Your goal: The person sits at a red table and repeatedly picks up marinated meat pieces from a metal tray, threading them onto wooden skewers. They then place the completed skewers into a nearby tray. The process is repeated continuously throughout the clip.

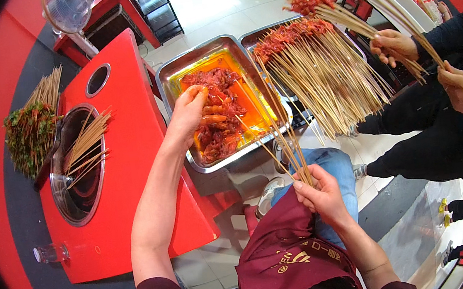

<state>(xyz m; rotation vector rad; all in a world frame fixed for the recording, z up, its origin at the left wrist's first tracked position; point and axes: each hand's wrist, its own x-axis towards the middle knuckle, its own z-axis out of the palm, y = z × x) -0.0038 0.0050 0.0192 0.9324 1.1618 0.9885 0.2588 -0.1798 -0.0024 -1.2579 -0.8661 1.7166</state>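
My right hand (320,192) grips several thin bamboo skewers (287,147) by their lower ends, above the apron on my lap. Their upper ends fan out over a steel tray (227,163) of marinated red meat pieces (224,139) lying in orange oil. My left hand (191,110) is over the left part of this tray, fingers bent together beside the meat. Orange marinade colours its fingertips; whether a piece is pinched between them is hidden. One skewer (251,130) slants apart from the bunch, its tip near the meat.
Finished meat skewers (319,74) cover a second tray. At right, a co-worker's hands (395,46) hold more loaded skewers (332,10). The red table (145,165) on my left carries loose sticks (87,142) over a round inset pot, herb skewers (34,128) and a glass (51,253).
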